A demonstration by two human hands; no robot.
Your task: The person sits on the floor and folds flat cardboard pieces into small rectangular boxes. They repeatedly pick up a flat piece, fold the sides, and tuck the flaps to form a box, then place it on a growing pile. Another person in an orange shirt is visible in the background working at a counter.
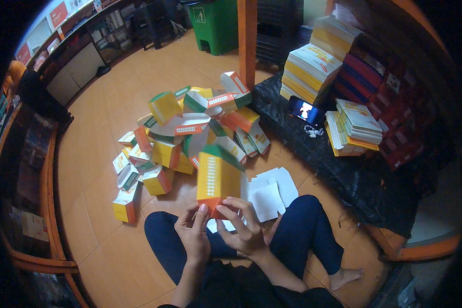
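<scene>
Between my two hands, above my crossed legs, is a yellow, orange and green cardboard box. Its orange end points toward me, and its green far end seems to stand open. My left hand pinches the near left corner, thumb on the orange end. Fingers of my right hand press on the near right edge of that same end. Flat white cardboard blanks lie on the floor just beyond my right hand. Past the held box spreads a heap of folded boxes, several with open flaps.
At right, a low platform covered in black plastic holds tall stacks of flat printed cartons, a shorter stack, a lit phone and a beaded string. An orange post and green bin stand beyond.
</scene>
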